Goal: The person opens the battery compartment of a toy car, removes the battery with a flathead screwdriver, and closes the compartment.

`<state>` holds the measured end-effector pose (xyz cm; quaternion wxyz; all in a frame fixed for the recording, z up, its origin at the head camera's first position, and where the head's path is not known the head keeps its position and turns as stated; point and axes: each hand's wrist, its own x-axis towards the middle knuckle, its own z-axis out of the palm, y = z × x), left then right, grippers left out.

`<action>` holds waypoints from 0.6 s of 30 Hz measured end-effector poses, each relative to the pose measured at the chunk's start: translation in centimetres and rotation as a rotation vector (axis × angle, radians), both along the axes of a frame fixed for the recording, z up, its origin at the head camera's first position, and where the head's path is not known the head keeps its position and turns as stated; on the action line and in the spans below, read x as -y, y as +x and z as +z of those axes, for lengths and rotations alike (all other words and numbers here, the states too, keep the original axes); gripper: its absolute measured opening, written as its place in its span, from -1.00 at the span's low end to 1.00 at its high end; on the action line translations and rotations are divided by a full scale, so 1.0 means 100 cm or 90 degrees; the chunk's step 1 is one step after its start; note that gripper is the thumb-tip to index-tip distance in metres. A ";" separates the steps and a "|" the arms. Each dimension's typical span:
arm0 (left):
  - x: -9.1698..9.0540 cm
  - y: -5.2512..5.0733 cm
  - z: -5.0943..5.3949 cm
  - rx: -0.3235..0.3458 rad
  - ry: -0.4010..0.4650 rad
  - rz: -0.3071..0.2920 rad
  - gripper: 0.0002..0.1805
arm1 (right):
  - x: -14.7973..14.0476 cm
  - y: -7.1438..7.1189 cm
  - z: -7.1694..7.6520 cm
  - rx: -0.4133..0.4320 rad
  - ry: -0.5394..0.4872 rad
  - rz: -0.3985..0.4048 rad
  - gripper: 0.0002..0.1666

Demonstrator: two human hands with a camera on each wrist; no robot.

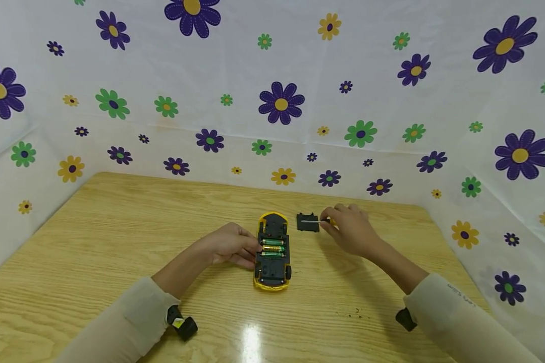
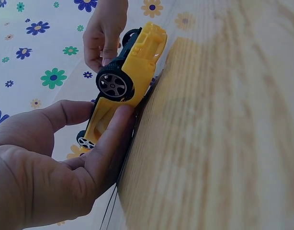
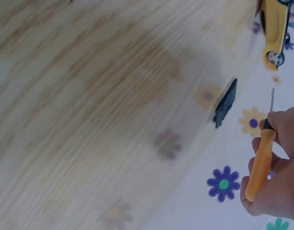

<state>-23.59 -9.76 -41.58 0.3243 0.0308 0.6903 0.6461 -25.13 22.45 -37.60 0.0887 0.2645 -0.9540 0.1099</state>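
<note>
A yellow toy car (image 1: 273, 276) lies upside down on the table, its black underside facing up. Several green-and-gold batteries (image 1: 273, 248) sit side by side in its uncovered compartment. My left hand (image 1: 231, 245) grips the car by its left side, thumb on the underside edge and fingers along the yellow body (image 2: 140, 67). My right hand (image 1: 350, 229) holds a screwdriver with an orange handle (image 3: 260, 165), its thin metal shaft (image 3: 272, 99) pointing left. That shaft passes above a black battery cover (image 1: 308, 227), which lies on the table right of the car.
Small dark bits, perhaps screws (image 1: 358, 313), lie on the wooden table (image 1: 200, 312) near the right forearm. A white cloth with printed flowers (image 1: 236, 65) stands behind the table and along both sides.
</note>
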 end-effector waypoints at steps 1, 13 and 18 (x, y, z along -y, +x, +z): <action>0.000 0.000 0.000 0.001 0.000 0.000 -0.72 | 0.002 0.001 0.001 -0.007 0.005 0.003 -0.82; 0.000 0.001 0.002 0.002 -0.003 0.004 -0.71 | 0.021 0.012 0.006 -0.071 0.025 0.037 -0.79; -0.001 0.001 0.002 0.003 -0.004 0.009 -0.72 | 0.025 0.018 0.005 -0.117 0.040 0.076 -0.78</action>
